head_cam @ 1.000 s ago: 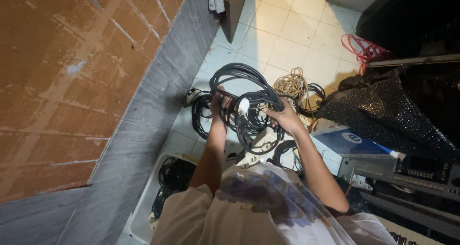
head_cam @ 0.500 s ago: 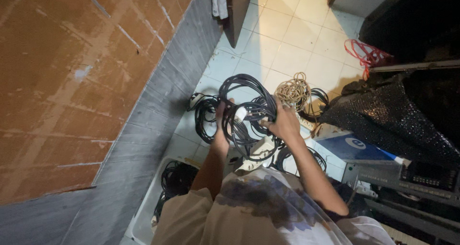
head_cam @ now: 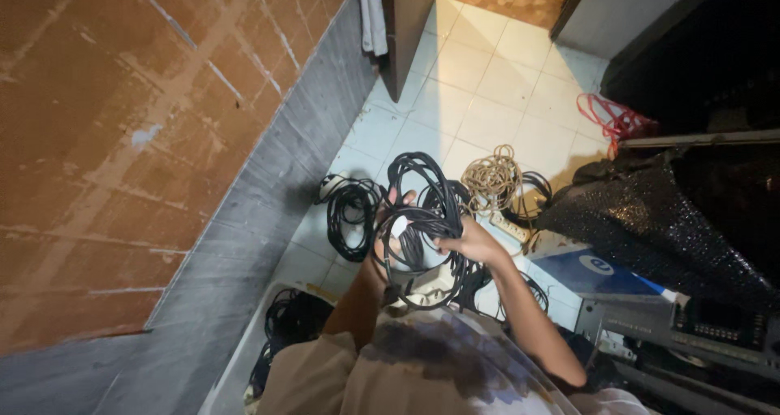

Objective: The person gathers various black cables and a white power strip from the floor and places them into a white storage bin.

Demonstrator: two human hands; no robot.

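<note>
Both hands grip the black cable coil (head_cam: pixel 422 220).
Your left hand (head_cam: pixel 388 224) and right hand (head_cam: pixel 471 240) close on its loops; tan rope (head_cam: pixel 491 179) lies far right.

The left hand (head_cam: pixel 388 220) is mostly hidden behind the black cable coil (head_cam: pixel 422 220), only fingertips showing above it. The right hand (head_cam: pixel 470 242) has its fingers buried in the loops (its grip cannot be made out). The white tub (head_cam: pixel 236 366) of cables is cut off by the bottom edge. The red cord (head_cam: pixel 611 118) runs under dark equipment.
</note>
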